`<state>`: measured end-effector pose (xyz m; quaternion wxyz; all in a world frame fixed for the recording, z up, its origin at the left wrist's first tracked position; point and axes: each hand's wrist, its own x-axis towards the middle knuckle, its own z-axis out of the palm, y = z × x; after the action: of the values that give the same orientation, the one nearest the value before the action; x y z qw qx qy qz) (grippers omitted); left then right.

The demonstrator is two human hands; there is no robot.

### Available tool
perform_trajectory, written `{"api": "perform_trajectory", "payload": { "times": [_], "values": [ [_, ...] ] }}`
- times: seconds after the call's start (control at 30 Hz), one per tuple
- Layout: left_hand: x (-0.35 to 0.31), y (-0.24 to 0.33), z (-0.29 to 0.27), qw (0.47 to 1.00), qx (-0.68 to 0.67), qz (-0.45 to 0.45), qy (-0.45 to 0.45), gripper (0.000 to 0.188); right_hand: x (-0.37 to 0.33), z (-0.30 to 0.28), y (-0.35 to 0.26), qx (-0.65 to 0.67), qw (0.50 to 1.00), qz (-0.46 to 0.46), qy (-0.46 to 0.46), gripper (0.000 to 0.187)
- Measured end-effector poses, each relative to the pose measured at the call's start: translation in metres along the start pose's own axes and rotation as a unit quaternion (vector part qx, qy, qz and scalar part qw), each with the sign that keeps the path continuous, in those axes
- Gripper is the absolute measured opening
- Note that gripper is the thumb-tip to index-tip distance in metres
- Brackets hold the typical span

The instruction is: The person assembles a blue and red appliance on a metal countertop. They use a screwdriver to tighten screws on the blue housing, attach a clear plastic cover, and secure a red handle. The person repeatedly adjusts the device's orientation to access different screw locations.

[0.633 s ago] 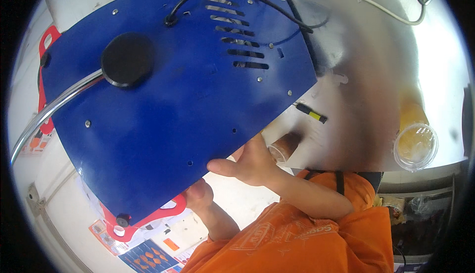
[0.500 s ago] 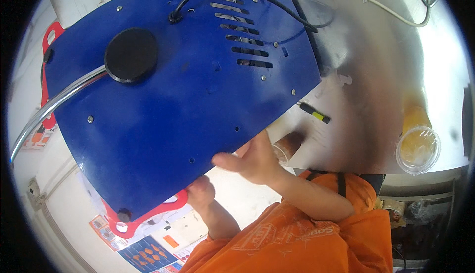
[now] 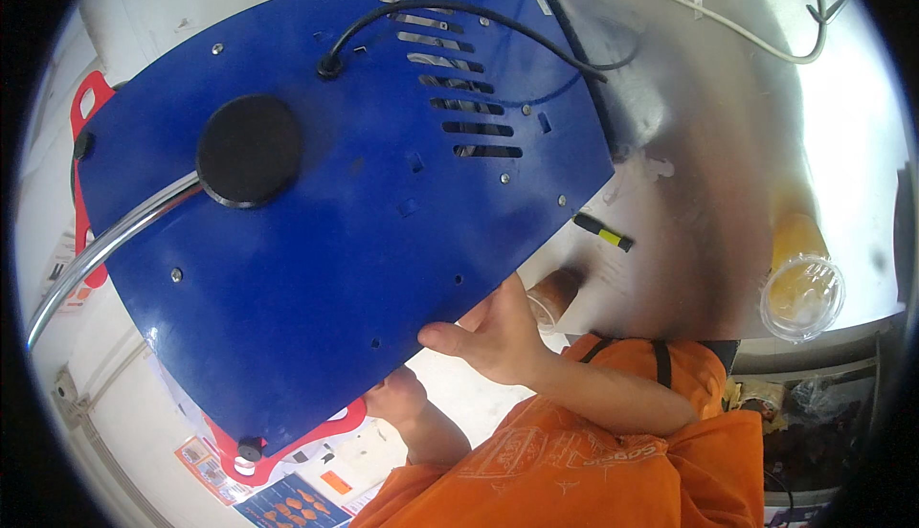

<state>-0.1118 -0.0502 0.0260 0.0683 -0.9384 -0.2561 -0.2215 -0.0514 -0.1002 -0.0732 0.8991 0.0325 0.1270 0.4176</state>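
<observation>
Left hand (image 3: pixel 400 396): fingertips hidden behind the blue casing (image 3: pixel 316 250). Right hand (image 3: pixel 503 337): fingers partly covered by same; thumb visible. Red frame (image 3: pixel 260 466): largely concealed behind casing. Table (image 3: pixel 708 174): far edge cut off above, left portion obscured. White cable (image 3: pixel 698 9): cut off beyond table's far side. Shirt (image 3: pixel 565 461) print: blurred.

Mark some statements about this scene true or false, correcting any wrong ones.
1. The bare right hand touches the large, flat blue slotted panel. True.
2. The left hand wears a black glove. False: it is bare.
3. A thin black cable comes out of the panel. True.
4. The clear plastic cup with yellow contents is left of the panel. False: it is right of it.
5. A curved, silvery metal rod meets the round black disc. True.
</observation>
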Motion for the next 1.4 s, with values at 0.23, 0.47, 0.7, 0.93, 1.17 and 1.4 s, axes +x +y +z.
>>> {"api": "perform_trajectory", "payload": {
  "times": [0.23,0.47,0.7,0.93,1.17,1.4],
  "values": [
    [-0.001,-0.003,0.001,0.993,-0.112,-0.034,0.022,0.032,-0.002,0.005,-0.007,0.013,1.000,0.008,0.001,0.075],
    [-0.003,-0.004,-0.006,0.997,-0.036,-0.069,-0.017,0.037,-0.023,0.027,-0.014,-0.055,0.996,0.003,0.071,0.084],
    [0.014,0.021,0.028,0.998,-0.019,-0.005,0.054,0.020,-0.005,0.031,-0.008,-0.059,0.995,-0.022,0.078,0.093],
    [0.007,0.008,-0.020,0.973,0.195,0.124,0.021,0.027,-0.019,0.023,-0.001,-0.178,0.984,-0.008,-0.004,0.105],
    [-0.010,-0.019,-0.026,0.952,0.257,0.161,-0.044,0.031,-0.004,-0.014,-0.005,-0.207,0.977,0.020,-0.034,0.048],
    [-0.020,-0.024,-0.007,0.975,-0.223,-0.017,0.012,0.040,0.001,-0.015,0.003,-0.239,0.970,-0.031,-0.026,0.048]
  ]
}}
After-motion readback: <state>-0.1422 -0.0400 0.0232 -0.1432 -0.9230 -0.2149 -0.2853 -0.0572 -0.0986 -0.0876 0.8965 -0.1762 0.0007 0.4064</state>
